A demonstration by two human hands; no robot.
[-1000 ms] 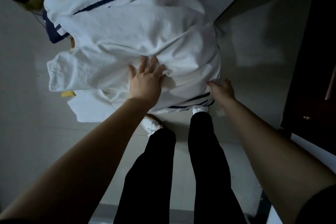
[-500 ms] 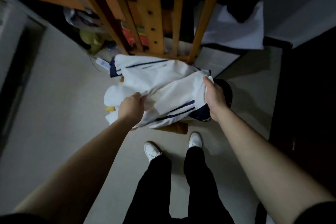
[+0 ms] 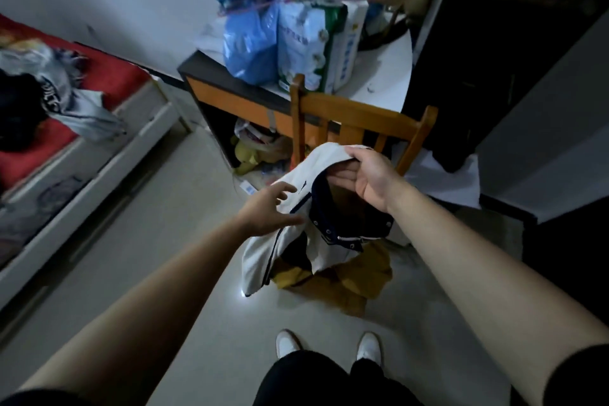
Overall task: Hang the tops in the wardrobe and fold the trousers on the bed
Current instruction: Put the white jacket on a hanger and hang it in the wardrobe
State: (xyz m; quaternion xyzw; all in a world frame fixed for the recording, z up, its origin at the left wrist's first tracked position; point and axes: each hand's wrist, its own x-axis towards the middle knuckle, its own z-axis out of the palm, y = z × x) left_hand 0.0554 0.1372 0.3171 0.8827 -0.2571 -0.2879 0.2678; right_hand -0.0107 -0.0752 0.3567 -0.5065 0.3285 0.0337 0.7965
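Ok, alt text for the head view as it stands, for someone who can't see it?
The right hand holds up a white top with a navy collar in front of a wooden chair, while the left hand, fingers spread, is at its side. A bed with a red cover and heaped clothes stands at left.

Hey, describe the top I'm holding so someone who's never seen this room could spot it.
Find the wooden chair at the desk. Over its seat, the right hand grips a white top near its collar. Unlike the yellow garment beneath it, it is white with a navy collar and thin navy piping.
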